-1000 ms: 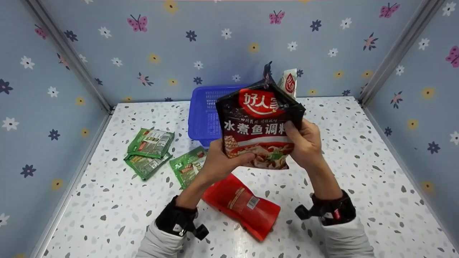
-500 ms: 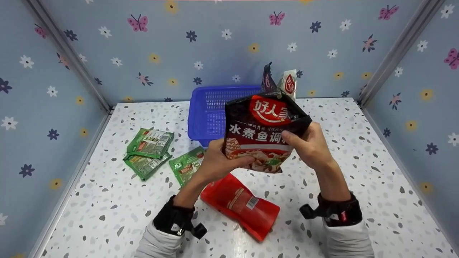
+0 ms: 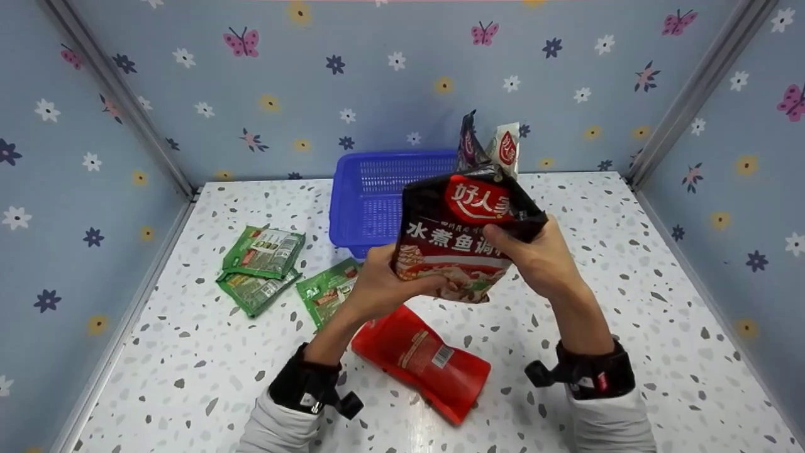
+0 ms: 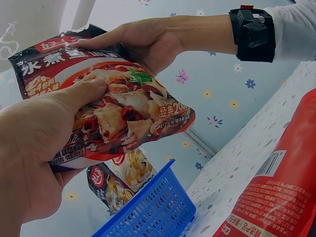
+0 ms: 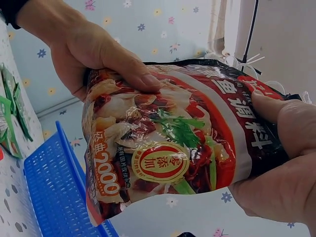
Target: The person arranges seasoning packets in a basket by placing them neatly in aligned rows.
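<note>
Both hands hold a black-and-red seasoning packet [image 3: 462, 245] up in the air, in front of the blue basket. My left hand [image 3: 390, 283] grips its lower left side, thumb across the printed food picture. The right hand [image 3: 547, 258] grips the upper right side with the thumb on the front; the fingers behind the packet are hidden. In the left wrist view the packet [image 4: 118, 108] bulges between the two thumbs. The right wrist view shows the food picture and gold badge on the packet [image 5: 163, 133] close up.
The blue basket [image 3: 343, 207] stands by the back wall, with a dark packet [image 3: 468, 145] and a white packet [image 3: 507, 151] upright at its right end. A red pouch [image 3: 421, 365] lies nearer on the speckled table. Green packets [image 3: 264, 251] lie at the left, two overlapping.
The packet has shifted a little right and down, and its top leans toward the camera. My right hand moved slightly right and down with it; the left hand stayed nearly in place.
</note>
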{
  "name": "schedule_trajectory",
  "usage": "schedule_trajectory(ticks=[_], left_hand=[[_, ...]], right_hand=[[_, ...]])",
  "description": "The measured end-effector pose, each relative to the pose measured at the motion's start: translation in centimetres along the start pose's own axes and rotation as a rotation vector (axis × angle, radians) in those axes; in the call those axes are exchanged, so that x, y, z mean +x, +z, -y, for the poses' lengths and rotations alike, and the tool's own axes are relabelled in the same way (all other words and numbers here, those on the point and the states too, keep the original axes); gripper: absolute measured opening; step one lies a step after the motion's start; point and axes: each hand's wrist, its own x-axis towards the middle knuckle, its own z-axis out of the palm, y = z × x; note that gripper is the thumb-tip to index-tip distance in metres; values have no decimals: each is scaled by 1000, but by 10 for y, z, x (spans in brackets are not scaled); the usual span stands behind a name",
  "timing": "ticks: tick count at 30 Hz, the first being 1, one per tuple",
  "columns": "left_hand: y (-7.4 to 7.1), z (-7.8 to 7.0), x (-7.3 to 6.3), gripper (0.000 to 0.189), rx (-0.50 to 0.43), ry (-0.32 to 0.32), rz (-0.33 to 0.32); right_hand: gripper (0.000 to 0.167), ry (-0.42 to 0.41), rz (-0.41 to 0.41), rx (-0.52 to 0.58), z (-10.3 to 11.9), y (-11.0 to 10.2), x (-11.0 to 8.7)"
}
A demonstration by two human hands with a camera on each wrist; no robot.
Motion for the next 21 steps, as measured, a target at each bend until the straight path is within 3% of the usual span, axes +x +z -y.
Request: schedule_trajectory(ticks=[12, 21], left_hand=[[-3, 3, 1, 46, 14, -61, 5], [-5, 4, 2, 54, 37, -107, 23]], right_hand=[[37, -60, 65, -2, -2, -4, -1], [34, -88, 36, -3, -3, -1, 0]])
